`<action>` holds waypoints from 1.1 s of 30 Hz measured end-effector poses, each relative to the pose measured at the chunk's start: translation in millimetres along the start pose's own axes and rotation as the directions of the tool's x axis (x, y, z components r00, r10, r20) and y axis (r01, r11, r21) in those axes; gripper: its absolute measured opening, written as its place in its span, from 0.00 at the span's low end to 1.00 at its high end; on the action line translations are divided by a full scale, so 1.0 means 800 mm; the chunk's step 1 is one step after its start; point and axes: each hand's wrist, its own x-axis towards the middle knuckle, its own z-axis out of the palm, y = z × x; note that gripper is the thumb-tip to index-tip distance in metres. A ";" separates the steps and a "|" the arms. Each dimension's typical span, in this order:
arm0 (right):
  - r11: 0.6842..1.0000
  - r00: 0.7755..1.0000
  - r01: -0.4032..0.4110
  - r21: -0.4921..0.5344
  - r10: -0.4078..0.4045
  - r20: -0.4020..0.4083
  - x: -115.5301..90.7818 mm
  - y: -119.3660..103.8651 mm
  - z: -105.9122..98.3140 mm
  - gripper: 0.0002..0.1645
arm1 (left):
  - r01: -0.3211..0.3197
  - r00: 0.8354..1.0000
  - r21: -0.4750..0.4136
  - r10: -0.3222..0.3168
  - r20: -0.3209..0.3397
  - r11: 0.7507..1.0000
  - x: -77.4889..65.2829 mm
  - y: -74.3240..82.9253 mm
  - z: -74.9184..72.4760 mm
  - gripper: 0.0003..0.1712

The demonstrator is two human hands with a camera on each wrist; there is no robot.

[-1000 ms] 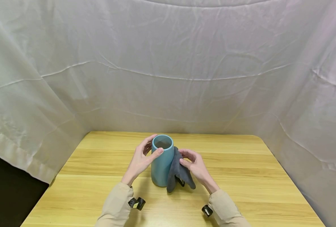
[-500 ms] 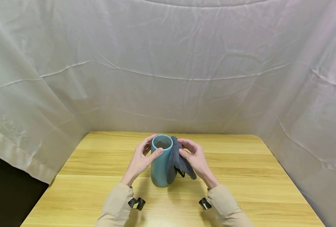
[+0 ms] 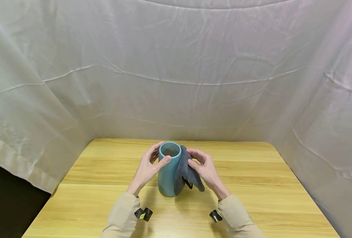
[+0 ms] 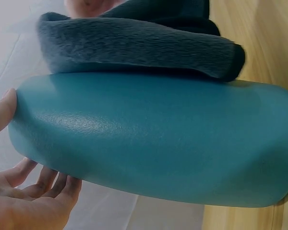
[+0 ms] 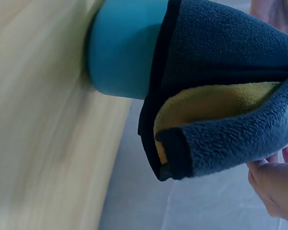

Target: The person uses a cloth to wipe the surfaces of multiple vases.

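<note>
Blue vase (image 3: 166,178) is being gripped upright on the table (image 3: 253,191) by the wide-curled left hand (image 3: 146,169); grey cloth (image 3: 185,169), pinched in the right hand (image 3: 205,168), is being nudged lower against it, so wiping's apparently underway.

Two hands (image 3: 146,169) (image 3: 205,168), one container (image 3: 167,175), seemingly one cloth (image 3: 185,169)
</note>
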 end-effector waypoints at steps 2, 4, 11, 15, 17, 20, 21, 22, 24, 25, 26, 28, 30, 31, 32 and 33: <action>1.000 1.000 -0.009 -0.012 0.009 0.009 -0.001 0.006 -0.001 0.20 | 0.001 1.000 0.001 -0.001 0.000 1.000 0.000 0.000 0.000 0.35; 1.000 1.000 -0.018 -0.025 0.018 0.024 -0.003 0.013 -0.003 0.20 | 0.003 1.000 0.001 -0.003 -0.001 1.000 0.000 0.000 0.000 0.35; 0.992 0.995 -0.085 -0.093 0.090 0.048 -0.010 0.041 -0.007 0.20 | 0.001 1.000 0.004 -0.001 0.003 1.000 -0.001 0.000 0.000 0.35; 0.992 0.994 -0.089 -0.093 0.095 0.053 -0.012 0.046 -0.008 0.21 | -0.003 1.000 0.001 0.003 -0.001 1.000 0.000 0.000 0.001 0.35; 0.992 0.994 -0.091 -0.089 0.096 0.054 -0.012 0.046 -0.008 0.21 | -0.003 1.000 0.001 0.003 -0.001 1.000 -0.001 0.000 0.000 0.35; 0.990 0.993 -0.100 -0.094 0.105 0.050 -0.012 0.047 -0.008 0.21 | -0.001 1.000 0.001 0.001 -0.001 1.000 -0.001 0.000 0.001 0.35; 0.990 0.993 -0.101 -0.096 0.106 0.050 -0.012 0.047 -0.008 0.21 | 0.000 1.000 0.000 0.000 -0.001 1.000 -0.001 0.000 0.001 0.35; 0.990 0.993 -0.101 -0.097 0.106 0.049 -0.012 0.047 -0.009 0.21 | 0.001 1.000 0.000 -0.001 0.000 1.000 -0.001 0.000 0.001 0.35; 0.990 0.994 -0.099 -0.100 0.104 0.046 -0.012 0.048 -0.009 0.21 | 0.003 1.000 -0.001 -0.003 0.001 1.000 -0.001 0.000 0.001 0.35; 0.990 0.994 -0.097 -0.100 0.102 0.045 -0.012 0.048 -0.009 0.21 | 0.003 1.000 -0.001 -0.003 0.002 1.000 -0.001 0.000 0.001 0.35; 0.990 0.994 -0.095 -0.101 0.100 0.044 -0.012 0.048 -0.009 0.21 | 0.003 1.000 -0.001 -0.003 0.002 1.000 -0.001 0.000 0.001 0.35; 0.991 0.995 -0.088 -0.101 0.093 0.042 -0.013 0.048 -0.009 0.21 | 0.004 1.000 -0.001 -0.004 0.002 1.000 -0.001 0.000 0.001 0.35; 0.991 0.995 -0.085 -0.099 0.089 0.038 -0.013 0.048 -0.008 0.21 | 0.003 1.000 -0.001 -0.003 0.002 1.000 -0.001 0.000 0.001 0.35; 0.992 0.996 -0.083 -0.097 0.086 0.034 -0.013 0.048 -0.008 0.21 | 0.002 1.000 -0.001 -0.002 0.002 1.000 -0.001 -0.001 0.001 0.35; 0.992 0.996 -0.080 -0.094 0.083 0.031 -0.013 0.048 -0.007 0.21 | 0.001 1.000 0.000 -0.001 0.003 1.000 -0.001 -0.001 0.001 0.35; 0.993 0.996 -0.078 -0.090 0.081 0.028 -0.013 0.047 -0.006 0.21 | 0.001 1.000 -0.001 -0.001 0.003 1.000 -0.001 -0.001 0.001 0.35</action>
